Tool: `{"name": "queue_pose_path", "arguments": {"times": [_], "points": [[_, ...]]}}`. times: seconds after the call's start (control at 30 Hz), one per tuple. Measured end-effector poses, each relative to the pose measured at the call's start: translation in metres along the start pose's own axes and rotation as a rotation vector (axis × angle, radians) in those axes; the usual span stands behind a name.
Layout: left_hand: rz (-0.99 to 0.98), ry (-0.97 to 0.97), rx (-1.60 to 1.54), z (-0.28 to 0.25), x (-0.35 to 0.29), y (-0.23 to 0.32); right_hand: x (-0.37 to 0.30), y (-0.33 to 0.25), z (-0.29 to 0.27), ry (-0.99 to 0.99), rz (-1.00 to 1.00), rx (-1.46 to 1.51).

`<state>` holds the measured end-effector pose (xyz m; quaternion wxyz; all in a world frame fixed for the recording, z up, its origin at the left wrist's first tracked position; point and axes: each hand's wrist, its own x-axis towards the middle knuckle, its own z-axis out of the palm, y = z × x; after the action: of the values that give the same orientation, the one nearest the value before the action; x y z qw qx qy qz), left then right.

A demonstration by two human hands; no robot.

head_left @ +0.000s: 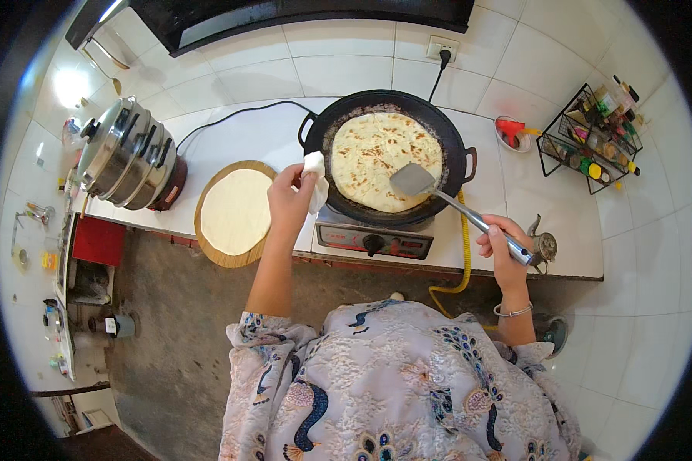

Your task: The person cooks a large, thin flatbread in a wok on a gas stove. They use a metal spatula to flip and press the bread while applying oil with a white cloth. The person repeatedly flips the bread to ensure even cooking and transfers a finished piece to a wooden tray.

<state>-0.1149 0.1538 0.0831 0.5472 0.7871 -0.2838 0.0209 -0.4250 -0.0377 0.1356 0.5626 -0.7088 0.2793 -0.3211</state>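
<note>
One view examined: a wide fisheye, head-worn, the left unit of a side-by-side pair. It looks steeply down and forward from above the patterned garment (392, 376), which occupies the near middle. Working distance is short — wok (455, 142), left hand (289, 201) and right hand (507, 260) lie around mid-field. Coverage extends to the tiled wall (342, 74) at the far side, the floor (177, 346) at near left and the wire rack (590, 140) at far right — straight edges bending toward the rim.

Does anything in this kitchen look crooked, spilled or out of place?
One thing: the round wooden board bearing the pale dough disc juts past the front edge of the counter, over the floor, so it looks precarious. No spill stands out.
</note>
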Motion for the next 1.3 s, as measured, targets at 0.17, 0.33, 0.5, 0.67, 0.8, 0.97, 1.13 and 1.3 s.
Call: {"name": "queue_pose_path", "arguments": {"times": [0.17, 0.33, 0.5, 0.67, 0.8, 0.97, 1.13, 1.3], "points": [[-0.225, -0.012, -0.322, -0.025, -0.027, -0.016, -0.007, 0.0, 0.017, -0.021, 0.004, -0.01], [-0.304, -0.021, -0.431, -0.031, -0.046, -0.051, -0.008, -0.024, 0.026, -0.031, -0.013, -0.099], [-0.188, -0.056, -0.243, -0.032, -0.04, -0.057, -0.028, -0.045, 0.029, 0.073, 0.008, -0.098], [0.169, -0.136, 0.113, -0.001, 0.013, -0.03, -0.04, -0.051, 0.022, 0.189, 0.038, -0.162], [0.263, -0.371, 0.455, 0.051, 0.064, -0.026, -0.032, -0.041, 0.022, 0.211, 0.043, -0.183], [0.24, -0.609, 0.85, 0.094, 0.082, -0.056, -0.024, -0.036, 0.02, 0.166, 0.04, -0.189], [0.164, -0.731, 0.859, 0.088, 0.069, -0.031, -0.001, -0.018, 0.018, 0.113, -0.041, -0.166], [0.084, -0.754, 0.782, 0.105, 0.031, -0.028, 0.04, 0.014, 0.018, 0.033, -0.221, -0.296]]}}
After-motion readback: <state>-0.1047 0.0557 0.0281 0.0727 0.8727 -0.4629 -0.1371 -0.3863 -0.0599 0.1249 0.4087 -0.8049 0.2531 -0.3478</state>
